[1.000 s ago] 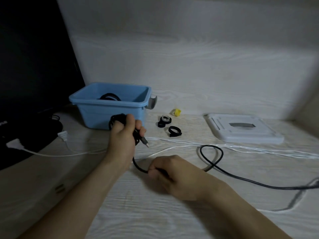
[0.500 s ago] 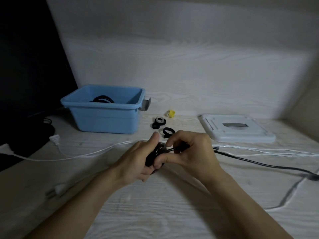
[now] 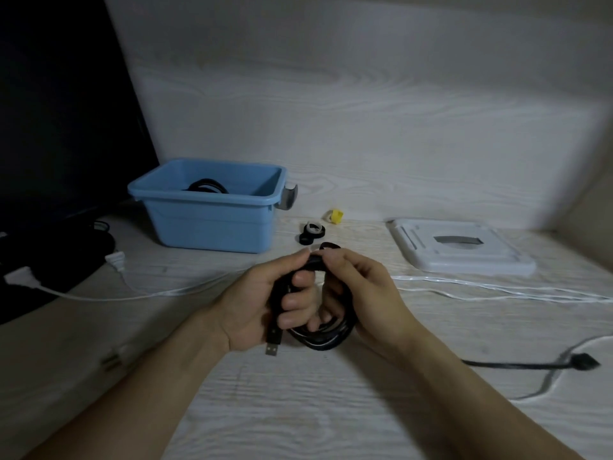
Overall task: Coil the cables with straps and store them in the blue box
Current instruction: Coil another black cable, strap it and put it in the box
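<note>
- Left hand (image 3: 255, 307) grips the coiled black cable (image 3: 326, 338), fingers curled through its loops; USB plug (image 3: 272, 349) hangs below.
- Right hand (image 3: 361, 293) pinches the coil's top.
- Loose tail (image 3: 517, 364) trails right, nearer the right hand.
- Straps (image 3: 311, 231) lie beyond the hands.
- Blue box (image 3: 212, 224) stands far left, open.

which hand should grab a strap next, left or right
Probably the right hand. The straps lie just beyond its fingertips, right of the blue box. It only pinches the top of the coil, while the left hand wraps the loops and could hold them alone.
</note>
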Tool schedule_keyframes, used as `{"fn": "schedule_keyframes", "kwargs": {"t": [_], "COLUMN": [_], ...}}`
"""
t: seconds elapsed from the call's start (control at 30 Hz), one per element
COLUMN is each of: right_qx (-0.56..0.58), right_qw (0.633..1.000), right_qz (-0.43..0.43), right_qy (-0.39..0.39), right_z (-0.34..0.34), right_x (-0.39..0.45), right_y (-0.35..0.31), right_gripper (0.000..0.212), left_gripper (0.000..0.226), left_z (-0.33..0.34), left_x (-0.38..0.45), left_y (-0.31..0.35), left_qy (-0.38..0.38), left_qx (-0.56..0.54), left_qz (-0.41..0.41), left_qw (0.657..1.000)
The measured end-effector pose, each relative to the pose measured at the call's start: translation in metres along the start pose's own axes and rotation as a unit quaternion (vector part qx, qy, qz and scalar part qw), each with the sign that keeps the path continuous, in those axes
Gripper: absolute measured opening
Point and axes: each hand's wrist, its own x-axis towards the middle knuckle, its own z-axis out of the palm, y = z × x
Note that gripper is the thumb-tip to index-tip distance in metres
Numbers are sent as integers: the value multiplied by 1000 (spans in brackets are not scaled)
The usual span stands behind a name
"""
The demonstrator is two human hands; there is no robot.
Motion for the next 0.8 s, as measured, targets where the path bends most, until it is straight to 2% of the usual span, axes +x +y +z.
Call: {"fn": "schedule_keyframes", "kwargs": {"t": [0.1,0.2,0.43,0.53,0.6,0.67,0.8], "right_qx": [43,71,41,-74,-183,-263,-352], "right_qw": [996,992,996,994,975,952,920], "right_qz": [35,64,28,-51,-121,-154,-164], "right_qy": [66,86,70,54,37,24,44], "right_z": [6,7,9,7,1,-6,-17], "right_x": [0,-2,1,2,2,2,6], "right_y": [-3,-3,9,12,11,9,5], "right_gripper": [24,18,35,44,43,35,14], "left_gripper": [40,41,43,44,44,44,49], "left_z": [6,6,6,6,7,5,-2], "left_x": [4,5,4,3,3,4,2], "left_y": [-5,-7,-6,-4,-1,3,10], "left_qy": [32,66,101,96,98,123,206], "left_qx": [32,17,-5,-65,-120,-150,-183], "left_qz": [-7,-27,-17,7,29,72,157], "left_qw": [999,997,995,993,988,978,948]}}
